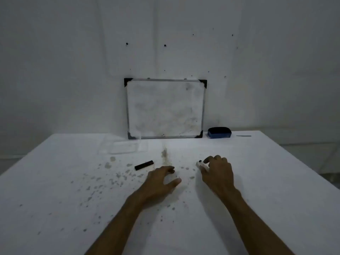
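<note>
My right hand [217, 173] holds a white marker [201, 165] with its black tip pointing left, low over the white table [257, 181]. My left hand [161, 183] hovers beside it with thumb and fingers spread in a loose curve, holding nothing that I can see. A black marker cap [144, 165] lies on the table to the left of my left hand. A small whiteboard [165, 109] with smudged surface leans against the wall at the table's far edge.
A dark blue eraser [219, 133] sits at the far edge, right of the whiteboard. A clear plastic tray [123, 147] lies in front of the board's left corner. Grey stains speckle the tablecloth. The table's right edge runs diagonally.
</note>
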A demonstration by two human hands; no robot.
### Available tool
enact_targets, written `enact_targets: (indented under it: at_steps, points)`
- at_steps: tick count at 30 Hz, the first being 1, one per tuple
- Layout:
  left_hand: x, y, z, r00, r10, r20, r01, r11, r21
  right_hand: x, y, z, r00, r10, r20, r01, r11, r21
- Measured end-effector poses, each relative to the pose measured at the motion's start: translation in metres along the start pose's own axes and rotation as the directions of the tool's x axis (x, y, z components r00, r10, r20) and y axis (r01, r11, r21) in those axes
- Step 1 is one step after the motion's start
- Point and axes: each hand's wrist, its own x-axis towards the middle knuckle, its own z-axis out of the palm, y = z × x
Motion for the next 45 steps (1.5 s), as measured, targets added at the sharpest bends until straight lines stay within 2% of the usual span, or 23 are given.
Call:
enact_targets:
  at_steps: [3,4,11,13,16,18,20,24,26,28,30,33,36,37,38,39,41,42,43,45]
  points:
    - [0.001,-0.011,0.011,0.993,0.021,-0.116,-0.014,0.998,0.062,0.004,-0.001,0.012,1.000,0.000,-0.001,0.000,0.997,-0.075]
    - [0.001,-0.015,0.013,0.993,0.019,-0.114,-0.012,0.998,0.063,0.004,-0.002,0.014,1.000,0.008,0.003,-0.008,0.996,-0.084]
    - [0.003,-0.020,0.012,0.986,0.038,-0.162,-0.052,0.995,-0.080,-0.001,-0.001,0.023,0.999,0.042,-0.018,-0.044,0.989,-0.142]
    - [0.003,-0.015,0.009,0.976,0.022,-0.218,-0.069,0.975,-0.210,-0.004,-0.010,0.019,0.999,-0.031,-0.020,0.030,0.998,-0.049]
    - [0.000,-0.009,0.002,0.961,-0.022,-0.276,-0.092,0.915,-0.392,-0.008,-0.035,0.013,0.987,-0.153,-0.050,0.161,0.948,0.274]
    - [-0.002,-0.006,-0.002,0.960,-0.003,-0.280,-0.121,0.898,-0.424,-0.011,-0.054,0.012,0.976,-0.209,0.064,0.151,0.859,0.490]
    - [-0.003,-0.005,-0.006,0.955,0.016,-0.297,-0.147,0.893,-0.425,-0.017,-0.068,0.011,0.947,-0.248,0.204,0.067,0.773,0.631]
    - [0.002,-0.010,-0.011,0.956,-0.010,-0.294,-0.117,0.905,-0.409,-0.024,-0.068,0.015,0.923,-0.209,0.324,-0.139,0.604,0.785]
    - [0.005,-0.014,-0.011,0.957,-0.029,-0.287,-0.103,0.896,-0.431,-0.019,-0.058,0.010,0.872,-0.230,0.432,-0.281,0.487,0.827]
    - [0.008,-0.016,-0.011,0.947,-0.066,-0.313,-0.096,0.875,-0.475,-0.012,-0.045,0.003,0.792,-0.329,0.514,-0.408,0.340,0.847]
    - [0.011,-0.016,-0.011,0.935,-0.114,-0.335,-0.090,0.839,-0.537,-0.009,-0.036,0.004,0.729,-0.449,0.516,-0.503,0.160,0.849]
    - [0.013,-0.012,-0.010,0.927,-0.142,-0.346,-0.107,0.786,-0.609,-0.010,-0.027,0.012,0.684,-0.564,0.463,-0.615,-0.104,0.782]
    - [0.014,-0.009,-0.011,0.928,-0.168,-0.332,-0.108,0.733,-0.671,-0.010,-0.023,0.014,0.651,-0.664,0.367,-0.728,-0.410,0.549]
    - [0.014,-0.008,-0.010,0.931,-0.172,-0.323,-0.107,0.718,-0.688,-0.010,-0.025,0.013,0.667,-0.656,0.354,-0.724,-0.459,0.514]
    - [0.014,-0.007,-0.008,0.935,-0.169,-0.313,-0.106,0.707,-0.699,-0.010,-0.029,0.014,0.700,-0.607,0.376,-0.693,-0.453,0.560]
    - [0.013,-0.006,-0.006,0.939,-0.156,-0.305,-0.105,0.718,-0.688,-0.011,-0.035,0.016,0.751,-0.512,0.416,-0.634,-0.383,0.672]
    - [0.011,-0.006,0.002,0.954,-0.078,-0.291,-0.112,0.805,-0.583,-0.016,-0.047,0.020,0.858,-0.261,0.442,-0.480,-0.106,0.871]
    - [0.010,-0.006,0.007,0.963,-0.023,-0.270,-0.125,0.846,-0.518,-0.019,-0.052,0.022,0.891,-0.171,0.421,-0.426,0.010,0.905]
    - [0.008,-0.005,0.011,0.967,0.029,-0.253,-0.146,0.877,-0.457,-0.020,-0.055,0.024,0.909,-0.115,0.401,-0.396,0.067,0.916]
    - [0.005,-0.004,0.015,0.961,0.113,-0.252,-0.186,0.939,-0.290,-0.022,-0.059,0.023,0.920,-0.045,0.390,-0.385,0.094,0.918]
